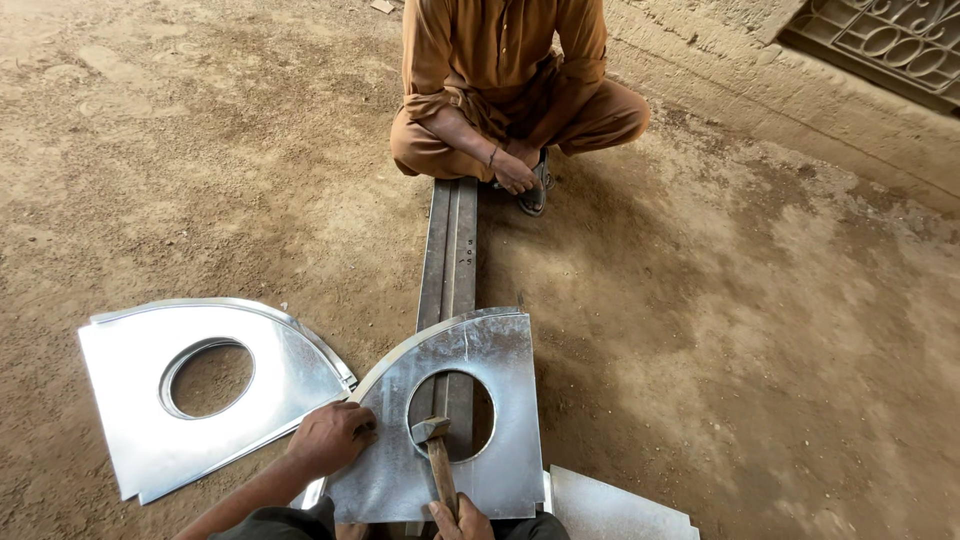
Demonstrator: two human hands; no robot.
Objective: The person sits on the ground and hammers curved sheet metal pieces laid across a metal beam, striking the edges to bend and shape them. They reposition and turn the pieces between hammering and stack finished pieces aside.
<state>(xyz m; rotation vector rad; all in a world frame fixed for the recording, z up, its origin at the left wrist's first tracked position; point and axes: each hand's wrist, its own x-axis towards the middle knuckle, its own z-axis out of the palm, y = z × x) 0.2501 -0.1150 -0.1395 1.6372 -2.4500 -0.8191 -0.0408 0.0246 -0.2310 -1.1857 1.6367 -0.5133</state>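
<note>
Left hand [330, 438] presses flat on the thin sheet-metal panel [500, 400], right hand [462, 520] grips the hammer [436, 455]. Panel looks light, springy, sharp-edged, so I'd hold the flat face.

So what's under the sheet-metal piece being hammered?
A long steel rail runs beneath the metal sheet, showing through its round hole below the hammer. The left hand presses the sheet down. Where the rail ends under the sheet is covered.

One camera only, worn on the head, looks steeply down and forward across the dirt floor [760, 330]. It sits close above the wearer's own hands at the bottom edge; a seated person [505, 90] faces it farther off.
</note>
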